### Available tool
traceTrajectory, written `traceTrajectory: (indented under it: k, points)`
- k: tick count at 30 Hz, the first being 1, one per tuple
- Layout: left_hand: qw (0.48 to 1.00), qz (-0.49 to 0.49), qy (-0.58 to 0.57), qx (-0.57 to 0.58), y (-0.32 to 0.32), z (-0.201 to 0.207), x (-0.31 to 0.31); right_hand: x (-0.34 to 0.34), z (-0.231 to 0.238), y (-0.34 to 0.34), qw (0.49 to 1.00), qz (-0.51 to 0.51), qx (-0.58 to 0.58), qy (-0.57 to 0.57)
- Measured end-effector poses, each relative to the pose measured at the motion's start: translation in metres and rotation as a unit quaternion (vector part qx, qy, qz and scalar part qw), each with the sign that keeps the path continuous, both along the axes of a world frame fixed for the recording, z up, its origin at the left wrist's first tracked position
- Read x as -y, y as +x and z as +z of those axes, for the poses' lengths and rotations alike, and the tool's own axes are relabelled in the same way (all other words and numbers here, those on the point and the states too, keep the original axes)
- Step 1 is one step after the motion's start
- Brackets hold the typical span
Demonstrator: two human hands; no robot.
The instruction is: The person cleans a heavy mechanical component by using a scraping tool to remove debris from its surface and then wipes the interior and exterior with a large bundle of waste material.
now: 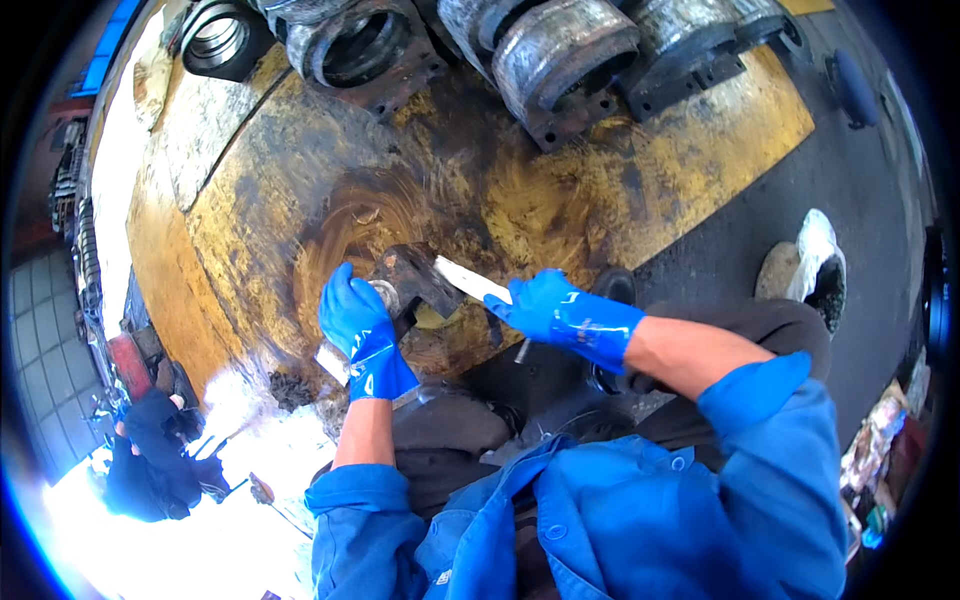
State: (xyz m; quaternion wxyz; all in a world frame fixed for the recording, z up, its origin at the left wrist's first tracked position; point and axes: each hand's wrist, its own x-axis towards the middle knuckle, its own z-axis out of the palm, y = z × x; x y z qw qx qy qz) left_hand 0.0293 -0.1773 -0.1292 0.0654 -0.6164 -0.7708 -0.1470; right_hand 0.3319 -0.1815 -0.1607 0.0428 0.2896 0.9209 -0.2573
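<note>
Both of my hands wear blue rubber gloves. My left hand (355, 318) is closed against the left side of a dark, greasy metal part (415, 277) with a round, ring-like end and a forked shape. The part rests on an oil-stained yellowish board (270, 215). My right hand (545, 305) is wrapped round the near end of a long, flat, white blade-like tool (467, 277). Its far tip lies at or just above the part's right side; whether it touches, I cannot tell. The tool's gripped end is hidden in the glove.
Several heavy metal bearing housings (565, 55) stand along the board's far edge. A white plastic bag (818, 245) over a dark-filled container is at the right. At lower left, a person in dark clothes (150, 455) crouches beside a very bright glare. Dark floor (700, 240) borders the board.
</note>
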Motion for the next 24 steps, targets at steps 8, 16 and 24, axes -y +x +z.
traceTrajectory:
  k: [8, 16, 24]
  points:
    - [1.000, -0.018, 0.016, -0.011, -0.006, -0.009, 0.000, -0.018, -0.013, -0.041, 0.981, -0.112, 0.050, -0.147]
    - [1.000, -0.010, 0.011, -0.004, 0.006, -0.002, -0.003, -0.039, 0.005, -0.054, 0.976, -0.139, 0.056, -0.158]
    - [1.000, -0.015, 0.024, -0.011, -0.002, -0.002, 0.000, -0.009, 0.017, -0.008, 0.996, -0.034, 0.058, -0.051]
